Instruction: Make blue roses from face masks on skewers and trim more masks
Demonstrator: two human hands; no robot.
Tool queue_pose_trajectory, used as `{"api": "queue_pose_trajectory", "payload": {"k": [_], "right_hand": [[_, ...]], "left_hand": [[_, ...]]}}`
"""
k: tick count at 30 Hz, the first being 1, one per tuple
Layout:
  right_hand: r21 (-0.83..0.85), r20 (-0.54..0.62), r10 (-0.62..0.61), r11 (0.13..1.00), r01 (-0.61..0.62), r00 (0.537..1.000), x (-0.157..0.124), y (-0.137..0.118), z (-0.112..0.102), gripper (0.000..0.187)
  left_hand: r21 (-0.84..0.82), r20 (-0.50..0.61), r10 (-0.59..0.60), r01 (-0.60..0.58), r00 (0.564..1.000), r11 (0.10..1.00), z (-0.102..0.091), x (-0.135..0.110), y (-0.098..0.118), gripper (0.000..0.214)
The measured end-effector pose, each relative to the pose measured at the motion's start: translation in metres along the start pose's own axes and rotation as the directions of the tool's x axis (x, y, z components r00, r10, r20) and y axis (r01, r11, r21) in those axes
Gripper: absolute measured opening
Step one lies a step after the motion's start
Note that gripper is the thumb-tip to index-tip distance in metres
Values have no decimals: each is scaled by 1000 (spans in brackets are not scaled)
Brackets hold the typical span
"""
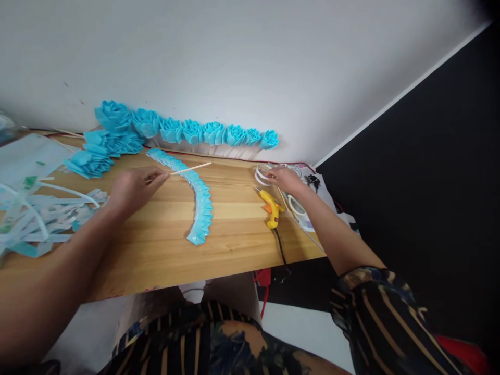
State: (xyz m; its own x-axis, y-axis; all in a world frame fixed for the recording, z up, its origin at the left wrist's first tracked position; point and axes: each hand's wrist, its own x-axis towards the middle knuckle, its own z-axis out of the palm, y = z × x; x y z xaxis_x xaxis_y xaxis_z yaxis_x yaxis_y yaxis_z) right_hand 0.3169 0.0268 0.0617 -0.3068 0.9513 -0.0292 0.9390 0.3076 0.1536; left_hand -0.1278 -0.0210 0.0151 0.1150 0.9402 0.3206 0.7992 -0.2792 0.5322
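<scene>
left hand [133, 188]: pinches thin pale wooden stick [190, 168], tip over curved blue pleated paper strip [197, 200]
right hand [287, 179]: fingers closed on white tape roll [263, 175] at far right of wooden tabletop [234, 229]
yellow glue gun [271, 207]: just beside right hand

Two bare forearms stretched forward and apart, seen from above. Left forearm entering from the lower left corner, angled up and to the right, wrist straight. Left hand [133, 188] turned palm down, back of the hand toward the camera, fingers folded in, thumb and fingertips pinched together on the near end of a thin stick [191, 167]. Right arm bent at the elbow, upper arm in a dark striped sleeve [390, 312], bare forearm running up and to the left. Right hand [287, 179] well apart from the left, palm down, fingers curved down onto a white ring [263, 176]; touching it, grip unclear from this angle.
</scene>
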Motion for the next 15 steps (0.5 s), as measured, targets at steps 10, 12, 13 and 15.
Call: {"api": "queue_pose_trajectory", "payload": {"k": [10, 12, 13, 15], "right_hand": [[-76, 0, 45, 996, -45, 999, -5, -5, 20, 23], [-99, 5, 7, 995, -6, 1000, -1, -6, 19, 20], [-109, 10, -16, 994, 17, 1000, 2, -7, 19, 19], [-125, 16, -58, 990, 60, 998, 7, -10, 19, 20]], "left_hand": [[-3, 54, -54, 54, 997, 999, 1, 0, 6, 53], [-9, 46, -55, 56, 997, 998, 0, -1, 7, 53], [-13, 43, -52, 52, 998, 999, 0, -1, 8, 53], [-17, 44, -38, 38, 998, 999, 0, -2, 8, 53]]}}
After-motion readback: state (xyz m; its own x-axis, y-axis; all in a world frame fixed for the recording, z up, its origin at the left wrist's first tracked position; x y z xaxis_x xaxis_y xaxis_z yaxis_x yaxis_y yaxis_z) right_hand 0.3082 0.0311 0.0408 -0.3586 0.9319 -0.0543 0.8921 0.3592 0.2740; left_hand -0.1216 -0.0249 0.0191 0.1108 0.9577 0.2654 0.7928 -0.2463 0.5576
